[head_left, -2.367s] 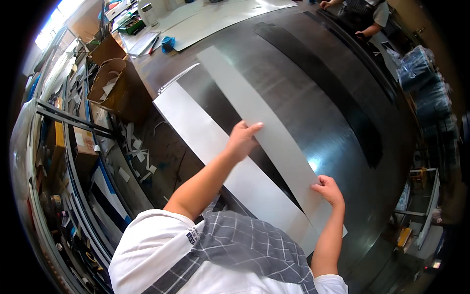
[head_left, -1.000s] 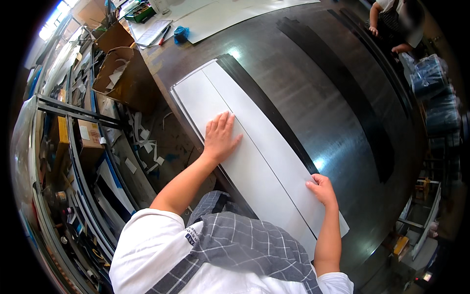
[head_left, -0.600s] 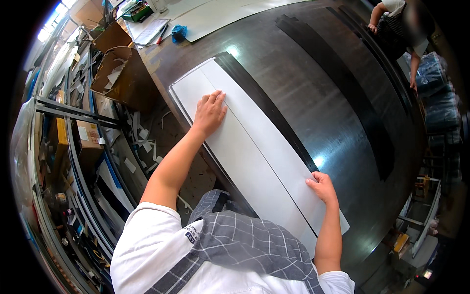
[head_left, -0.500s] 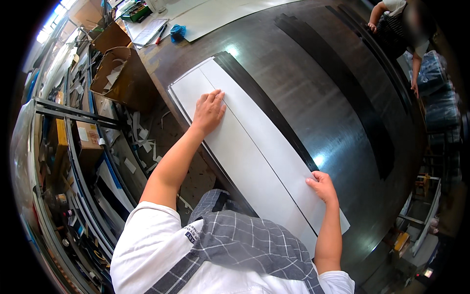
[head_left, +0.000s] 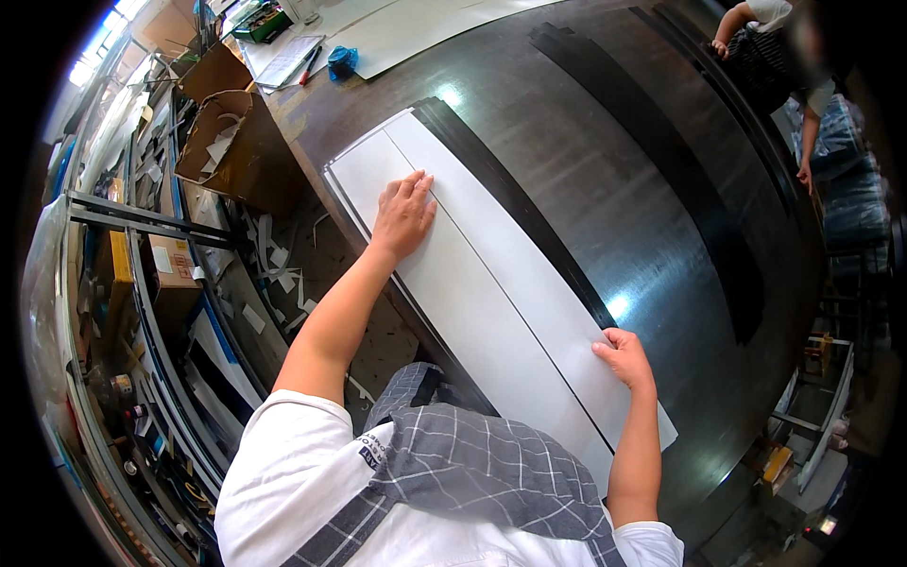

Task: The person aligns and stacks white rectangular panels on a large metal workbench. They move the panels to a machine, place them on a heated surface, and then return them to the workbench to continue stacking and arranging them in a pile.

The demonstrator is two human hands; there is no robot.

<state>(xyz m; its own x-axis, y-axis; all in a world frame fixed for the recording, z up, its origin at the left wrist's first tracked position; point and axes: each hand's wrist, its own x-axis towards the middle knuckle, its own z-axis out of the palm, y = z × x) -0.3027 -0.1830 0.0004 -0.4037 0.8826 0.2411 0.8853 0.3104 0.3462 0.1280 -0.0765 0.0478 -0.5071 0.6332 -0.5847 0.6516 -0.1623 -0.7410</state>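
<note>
Two long white panels (head_left: 472,326) lie side by side at the table's near-left edge, with a thin dark seam between them. My left hand (head_left: 404,215) rests flat on the panels toward their far end, its fingers stretched out and fingertips at the seam. Along the right panel's outer edge, my right hand (head_left: 626,359) grips the rim, thumb on top and the other fingers curled at the side, partly hidden. A stack of dark strips (head_left: 510,194) shows beside and partly beneath the right panel.
More dark strips (head_left: 652,142) lie across the dark tabletop (head_left: 567,189). A blue wrapped object (head_left: 343,63), a red pen (head_left: 310,66) and papers sit at the far left. A cardboard box (head_left: 250,156) and a cluttered rack stand left. Another person's hand (head_left: 721,49) is at the far right.
My hands and the white panels stay nearly in place. At the far right, the other person's lower arm has shifted slightly.
</note>
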